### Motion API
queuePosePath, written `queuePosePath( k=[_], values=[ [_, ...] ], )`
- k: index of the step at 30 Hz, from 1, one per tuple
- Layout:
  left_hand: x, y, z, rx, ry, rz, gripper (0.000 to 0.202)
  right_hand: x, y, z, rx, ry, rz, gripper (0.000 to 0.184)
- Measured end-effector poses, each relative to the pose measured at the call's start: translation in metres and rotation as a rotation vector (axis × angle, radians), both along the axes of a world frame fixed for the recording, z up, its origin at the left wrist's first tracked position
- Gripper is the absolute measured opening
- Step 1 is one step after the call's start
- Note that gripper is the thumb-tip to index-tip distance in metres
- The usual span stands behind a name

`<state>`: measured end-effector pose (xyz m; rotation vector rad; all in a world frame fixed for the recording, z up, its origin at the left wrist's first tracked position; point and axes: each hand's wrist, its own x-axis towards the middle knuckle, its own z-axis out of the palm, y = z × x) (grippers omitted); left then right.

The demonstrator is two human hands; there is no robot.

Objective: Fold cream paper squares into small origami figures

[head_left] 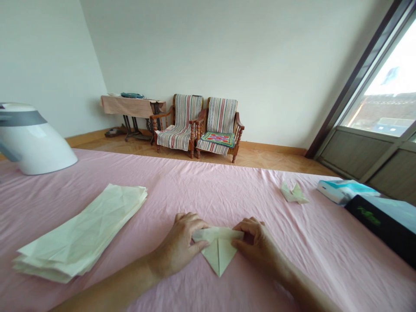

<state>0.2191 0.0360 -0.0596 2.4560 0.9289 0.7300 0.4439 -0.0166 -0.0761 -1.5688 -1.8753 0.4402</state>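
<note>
A pale cream sheet of paper (218,251), folded into a downward-pointing triangle, lies on the pink cloth (201,186) just in front of me. My left hand (180,246) pinches its upper left corner, thumb on the paper and fingers curled. My right hand (255,242) grips the upper right corner the same way, fingers bent over the top edge. A finished small folded paper figure (294,193) rests farther away to the right.
A stack of cream paper sheets (81,232) lies at the left. A white and grey appliance (30,138) stands at the far left. A teal tissue pack (344,190) and a black box (386,223) sit at the right. Two wooden chairs (198,128) stand by the wall.
</note>
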Motion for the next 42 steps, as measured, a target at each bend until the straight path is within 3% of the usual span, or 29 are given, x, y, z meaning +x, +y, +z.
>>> queuePosePath(
  k=[4, 26, 32, 37, 42],
  values=[
    [0.0, 0.005, -0.001, -0.058, 0.013, 0.004, 0.009, 0.005, -0.001, 0.002, -0.018, 0.029, 0.005, 0.01],
    [0.0, 0.009, -0.001, -0.108, 0.016, -0.063, 0.017, 0.004, -0.001, -0.006, 0.039, 0.102, 0.106, 0.022],
    [-0.001, 0.006, -0.002, -0.092, 0.002, -0.083, 0.02, -0.01, -0.004, 0.0, 0.047, -0.016, 0.04, 0.014],
    [-0.001, 0.007, -0.003, -0.089, 0.0, -0.085, 0.019, -0.023, 0.0, -0.004, 0.057, -0.003, -0.037, 0.012],
    [0.0, 0.007, -0.004, -0.099, 0.017, -0.086, 0.026, -0.028, 0.0, -0.006, 0.066, 0.018, -0.023, 0.016]
  ],
)
